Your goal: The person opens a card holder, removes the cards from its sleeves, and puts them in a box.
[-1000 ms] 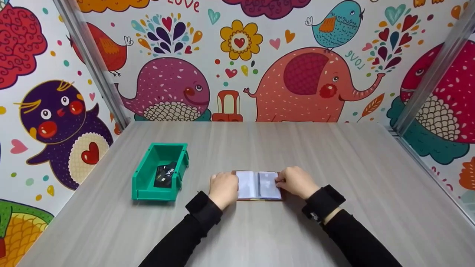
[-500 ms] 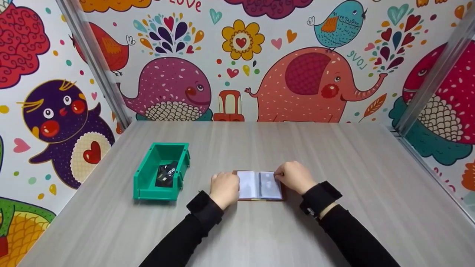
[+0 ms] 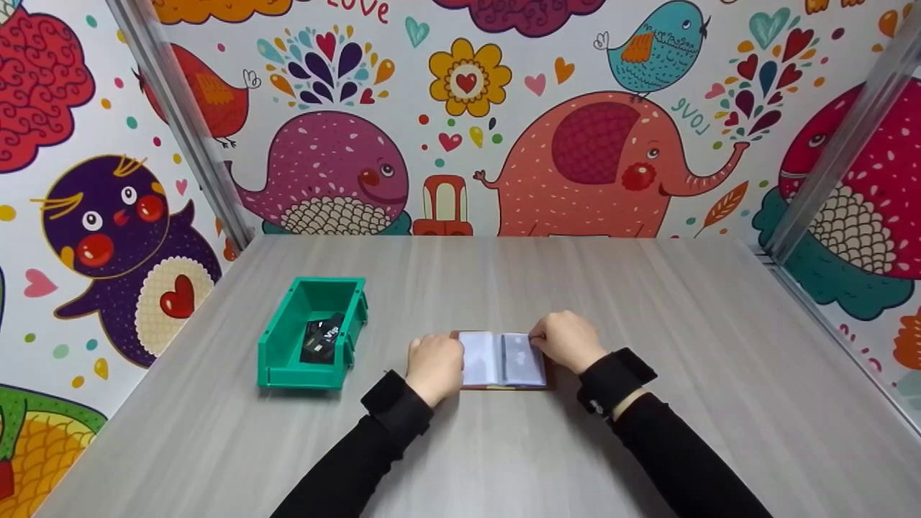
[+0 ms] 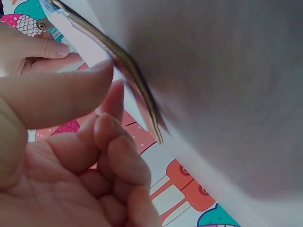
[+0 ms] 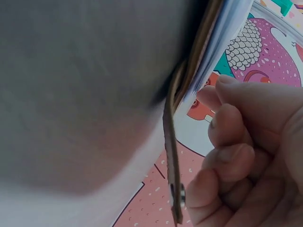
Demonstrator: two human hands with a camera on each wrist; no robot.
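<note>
A small brown card holder (image 3: 478,360) lies open on the table, its clear plastic sleeves (image 3: 524,360) facing up. My left hand (image 3: 436,368) holds its left side; in the left wrist view the thumb and index fingertips sit at the cover's edge (image 4: 135,78), the other fingers curled. At the top right corner, my right hand (image 3: 572,342) pinches the sleeve edge between thumb and index finger. From the right wrist view, a strap (image 5: 170,137) with a metal snap (image 5: 180,194) sticks out beside the curled fingers.
To the left stands a green plastic bin (image 3: 298,378) holding several black cards (image 3: 321,339), one marked VIP. Walls printed with cartoon animals (image 3: 590,173) border the table (image 3: 460,453) at the back and sides.
My right hand has moved slightly up and left along the sleeve edge, toward the card holder's top right corner. The left hand stays in place.
</note>
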